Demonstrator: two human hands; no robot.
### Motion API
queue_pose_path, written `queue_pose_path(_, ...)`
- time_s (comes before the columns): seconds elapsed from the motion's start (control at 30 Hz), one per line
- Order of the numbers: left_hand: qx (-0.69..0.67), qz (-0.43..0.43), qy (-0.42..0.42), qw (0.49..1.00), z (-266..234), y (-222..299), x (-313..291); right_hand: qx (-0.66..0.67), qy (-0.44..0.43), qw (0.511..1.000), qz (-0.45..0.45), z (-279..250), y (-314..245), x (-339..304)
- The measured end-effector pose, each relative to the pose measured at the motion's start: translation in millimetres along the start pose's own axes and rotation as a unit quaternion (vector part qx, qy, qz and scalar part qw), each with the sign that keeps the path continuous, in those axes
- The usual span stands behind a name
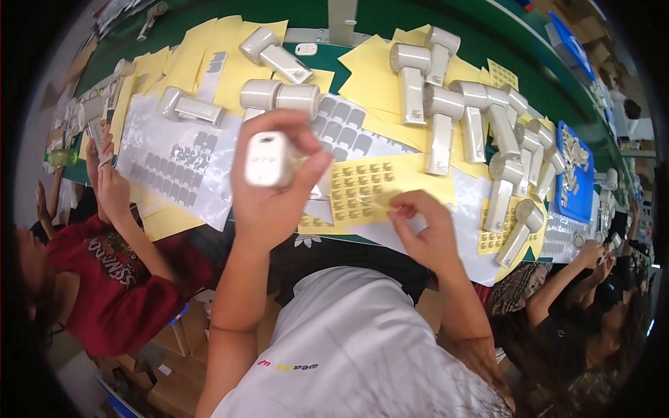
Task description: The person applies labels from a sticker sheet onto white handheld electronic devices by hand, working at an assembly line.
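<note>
My left hand (275,188) is raised over the middle of the table, its fingers wrapped round a white handheld device (266,160). The device's rounded end, with a small dark port, faces up toward me; the rest of it is largely hidden by the hand. To the right, my right hand (426,226) pinches with thumb and forefinger at a thin see-through piece (376,202), too faint to tell exactly. Beneath that piece lies a yellow sheet of small printed stickers (362,182). Behind my left hand, a grey-beige hair-dryer-shaped device (296,97) rests beside another.
Several similar devices (440,132) lie on yellow sheets at the right. Sheets of grey stickers (171,167) spread at the left. A blue tray (589,184) holds small pale parts. Co-workers sit close on both sides; one in a red top (132,292) handles a device.
</note>
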State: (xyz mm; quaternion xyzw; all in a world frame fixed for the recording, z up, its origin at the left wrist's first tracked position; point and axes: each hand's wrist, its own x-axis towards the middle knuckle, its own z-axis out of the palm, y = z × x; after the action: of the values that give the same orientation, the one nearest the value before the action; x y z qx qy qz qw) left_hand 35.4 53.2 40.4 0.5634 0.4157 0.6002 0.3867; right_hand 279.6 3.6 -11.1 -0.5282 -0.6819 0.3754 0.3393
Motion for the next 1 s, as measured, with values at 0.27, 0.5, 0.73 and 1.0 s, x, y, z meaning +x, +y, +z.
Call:
queue_pose_path(0.27,-0.021,0.049,-0.023,0.998,-4.3,8.7,-14.8,-0.279,-0.004,0.953,-0.121,27.1,2.4,1.8)
queue_pose_path(0.5,-0.061,0.058,0.023,0.996,-12.2,-8.2,-18.7,-0.273,0.025,0.950,-0.151,3.7,12.9,2.7)
queue_pose_path(0.73,-0.032,0.005,-0.085,0.996,-5.4,-34.0,-42.5,-0.191,0.038,0.977,-0.091,34.8,14.5,95.5)
queue_pose_path(1.0,0.067,0.033,-0.093,0.993,1.2,-22.1,-42.4,-0.170,-0.018,0.984,-0.053,29.2,21.8,114.7)
